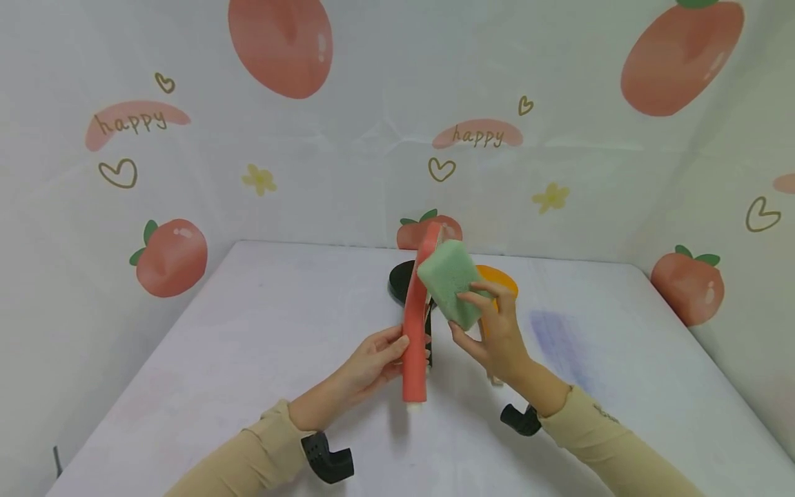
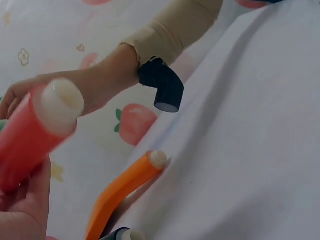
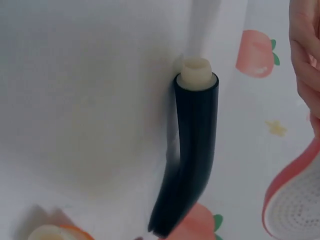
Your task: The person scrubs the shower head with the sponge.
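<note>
My left hand [image 1: 373,362] grips the handle of a red handheld shower head [image 1: 415,352], held tilted above the table. Its pale threaded end points toward me in the left wrist view, and its white face with small holes [image 3: 297,207] shows in the right wrist view. Between thumb and fingertips, my right hand [image 1: 502,342] pinches a light green sponge [image 1: 452,283] beside the shower head's upper part. Whether sponge and shower head touch, I cannot tell. Behind them lie a black shower head [image 3: 195,125] and an orange shower head [image 2: 122,187], both partly hidden in the head view.
A white-covered table [image 1: 298,310] spreads out under both hands, with a purple smudge [image 1: 559,345] on its right part. A white backdrop [image 1: 348,152] printed with fruit, hearts and flowers stands behind it. Black camera mounts [image 1: 328,459] sit at both wrists.
</note>
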Tool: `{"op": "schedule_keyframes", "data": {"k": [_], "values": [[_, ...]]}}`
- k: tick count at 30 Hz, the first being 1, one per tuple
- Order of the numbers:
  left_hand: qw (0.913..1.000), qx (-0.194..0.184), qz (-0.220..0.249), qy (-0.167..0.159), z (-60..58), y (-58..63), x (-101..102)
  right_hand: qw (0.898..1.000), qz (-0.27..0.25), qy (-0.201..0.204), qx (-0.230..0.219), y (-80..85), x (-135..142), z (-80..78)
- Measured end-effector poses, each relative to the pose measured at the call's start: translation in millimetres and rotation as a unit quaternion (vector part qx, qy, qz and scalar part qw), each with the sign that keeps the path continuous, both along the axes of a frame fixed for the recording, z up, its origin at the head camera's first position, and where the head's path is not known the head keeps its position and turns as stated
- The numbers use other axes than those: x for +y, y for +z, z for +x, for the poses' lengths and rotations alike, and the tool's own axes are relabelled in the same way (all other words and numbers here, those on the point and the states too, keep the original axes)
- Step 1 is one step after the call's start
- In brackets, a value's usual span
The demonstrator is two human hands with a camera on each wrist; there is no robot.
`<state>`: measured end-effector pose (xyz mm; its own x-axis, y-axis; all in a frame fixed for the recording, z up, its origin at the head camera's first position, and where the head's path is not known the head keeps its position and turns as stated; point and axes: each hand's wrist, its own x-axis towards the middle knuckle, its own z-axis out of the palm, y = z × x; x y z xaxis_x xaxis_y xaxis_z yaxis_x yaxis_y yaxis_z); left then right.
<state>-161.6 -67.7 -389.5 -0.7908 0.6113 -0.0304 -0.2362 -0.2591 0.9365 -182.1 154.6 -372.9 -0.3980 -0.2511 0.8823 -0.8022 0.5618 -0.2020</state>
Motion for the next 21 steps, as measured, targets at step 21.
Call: {"op": "schedule_keyframes", "data": {"k": [21], "values": [[0.9989,-0.028,-0.037,-0.012,1.2,10.0,10.3,0.999,0.007,0.035,-0.017,-5.8,-14.0,-2.8]]}}
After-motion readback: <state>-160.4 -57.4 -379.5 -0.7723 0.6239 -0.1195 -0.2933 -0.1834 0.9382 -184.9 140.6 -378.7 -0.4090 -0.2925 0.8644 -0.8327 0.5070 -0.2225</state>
